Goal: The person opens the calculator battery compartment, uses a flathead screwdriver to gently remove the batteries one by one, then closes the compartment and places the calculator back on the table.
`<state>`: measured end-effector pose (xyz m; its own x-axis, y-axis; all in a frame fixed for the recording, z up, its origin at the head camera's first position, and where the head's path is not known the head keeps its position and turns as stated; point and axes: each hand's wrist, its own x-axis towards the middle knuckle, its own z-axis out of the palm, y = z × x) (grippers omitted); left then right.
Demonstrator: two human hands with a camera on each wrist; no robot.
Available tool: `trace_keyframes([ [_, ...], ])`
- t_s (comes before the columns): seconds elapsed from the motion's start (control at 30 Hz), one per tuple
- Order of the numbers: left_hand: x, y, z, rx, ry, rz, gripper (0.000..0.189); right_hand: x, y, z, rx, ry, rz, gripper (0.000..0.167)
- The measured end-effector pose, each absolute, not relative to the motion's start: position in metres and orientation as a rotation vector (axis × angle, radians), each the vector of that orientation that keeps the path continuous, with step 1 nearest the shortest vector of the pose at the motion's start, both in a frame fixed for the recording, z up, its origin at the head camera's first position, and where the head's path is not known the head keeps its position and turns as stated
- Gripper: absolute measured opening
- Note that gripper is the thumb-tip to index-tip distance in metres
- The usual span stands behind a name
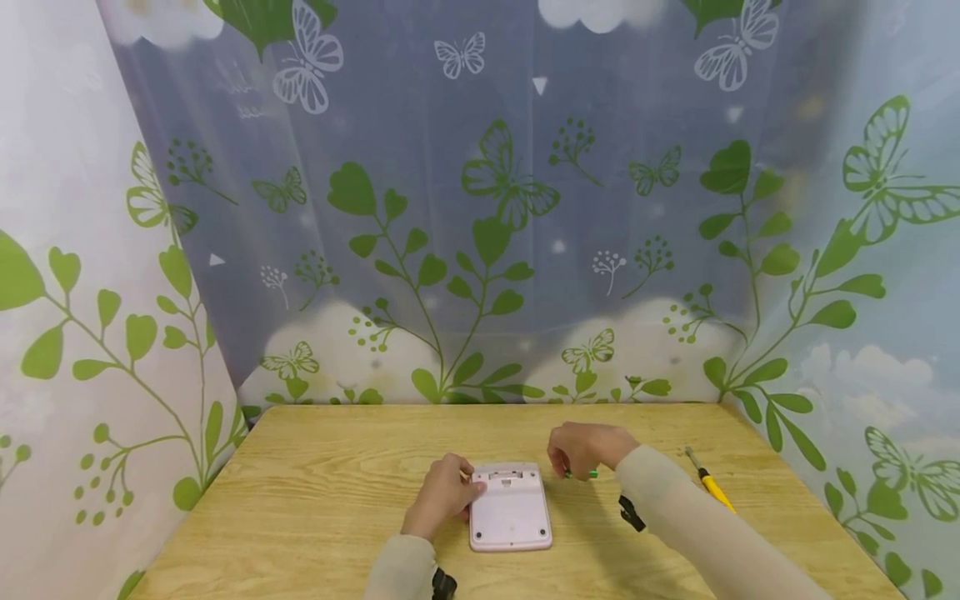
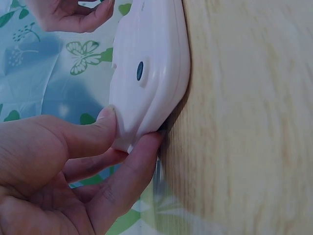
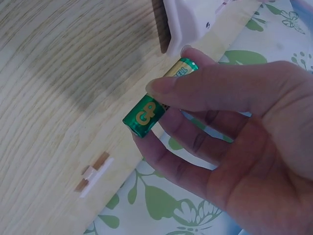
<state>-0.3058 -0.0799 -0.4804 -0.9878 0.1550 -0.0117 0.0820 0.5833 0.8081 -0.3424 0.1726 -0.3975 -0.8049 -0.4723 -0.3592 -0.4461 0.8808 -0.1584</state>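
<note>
A pale pink flat device, shaped like a calculator, lies underside up on the table, with dark round feet and an open slot near its far edge. My left hand grips its left side. In the left wrist view, the thumb rests on the upper face, fingers beneath the edge, which tilts slightly off the wood. To the right of the device, above the table, my right hand pinches a green and gold battery between thumb and fingers. Part of the battery's middle is covered by the thumb.
A screwdriver with a yellow handle lies at the right, partly behind the right sleeve. A small pale piece lies on the wooden table near its edge. Patterned curtains enclose the back and sides.
</note>
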Motion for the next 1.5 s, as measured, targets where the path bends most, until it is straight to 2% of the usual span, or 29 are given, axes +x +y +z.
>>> trace_keyframes([
  [0.27,-0.306,-0.079,-0.481,0.2,2.725,1.38,0.033,-0.342,0.181,-0.399,-0.666,2.644,-0.151,0.052],
  [1.5,-0.305,-0.08,-0.479,0.173,2.725,1.37,0.031,-0.343,0.217,-0.401,-0.62,2.658,-0.188,0.052],
])
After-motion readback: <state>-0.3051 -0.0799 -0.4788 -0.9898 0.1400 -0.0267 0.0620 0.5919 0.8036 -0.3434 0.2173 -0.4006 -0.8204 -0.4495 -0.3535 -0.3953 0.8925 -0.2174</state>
